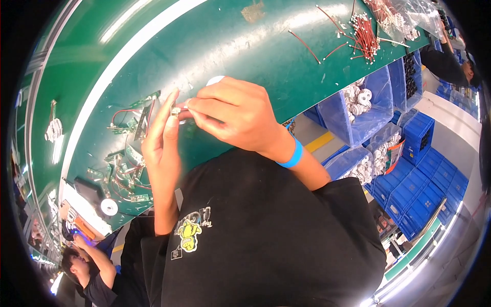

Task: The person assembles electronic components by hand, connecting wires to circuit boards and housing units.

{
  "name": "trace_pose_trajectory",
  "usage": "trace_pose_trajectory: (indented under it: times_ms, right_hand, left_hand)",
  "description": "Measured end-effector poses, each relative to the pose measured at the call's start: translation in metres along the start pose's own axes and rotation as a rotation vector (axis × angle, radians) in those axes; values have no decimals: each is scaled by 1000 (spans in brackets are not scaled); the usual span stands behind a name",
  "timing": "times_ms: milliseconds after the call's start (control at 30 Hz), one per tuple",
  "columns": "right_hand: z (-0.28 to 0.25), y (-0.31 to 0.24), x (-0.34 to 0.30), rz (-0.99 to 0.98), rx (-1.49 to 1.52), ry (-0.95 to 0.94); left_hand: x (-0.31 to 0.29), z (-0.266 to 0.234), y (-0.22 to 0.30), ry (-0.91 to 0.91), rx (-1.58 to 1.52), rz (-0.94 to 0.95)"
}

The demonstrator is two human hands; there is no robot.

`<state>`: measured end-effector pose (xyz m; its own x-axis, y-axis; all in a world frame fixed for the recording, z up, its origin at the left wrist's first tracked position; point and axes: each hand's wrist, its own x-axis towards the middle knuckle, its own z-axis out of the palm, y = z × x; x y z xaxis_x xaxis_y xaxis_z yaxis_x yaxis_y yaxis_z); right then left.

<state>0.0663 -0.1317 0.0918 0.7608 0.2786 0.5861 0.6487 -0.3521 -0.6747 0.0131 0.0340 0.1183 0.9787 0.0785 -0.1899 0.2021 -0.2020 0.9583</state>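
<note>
My left hand (162,146) holds a small circuit board (174,113) upright between thumb and fingers; a white connector (177,110) shows at its edge. Thumb and fingertips of my right hand (235,107), which wears a blue wristband (292,154), pinch together right at that connector. What they grip is too small and covered to make out. Left of my left hand, several green circuit boards (134,162) with red and black wires lie in a loose heap. One more board (140,123) leans near my left fingers.
On the green table (230,56), a pile of red wires with white ends (364,38) lies far right beside a clear plastic bag (409,20). Blue bins (373,110) of white round parts stand right of the table edge. A person (94,271) sits at lower left.
</note>
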Motion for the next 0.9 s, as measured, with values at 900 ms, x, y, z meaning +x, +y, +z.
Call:
trace_pose_trajectory:
  times_ms: [900]
  right_hand:
    - [-4, -2, -14, 168, 64, -187]
  left_hand:
    - [-4, 15, 5, -120, 168, -263]
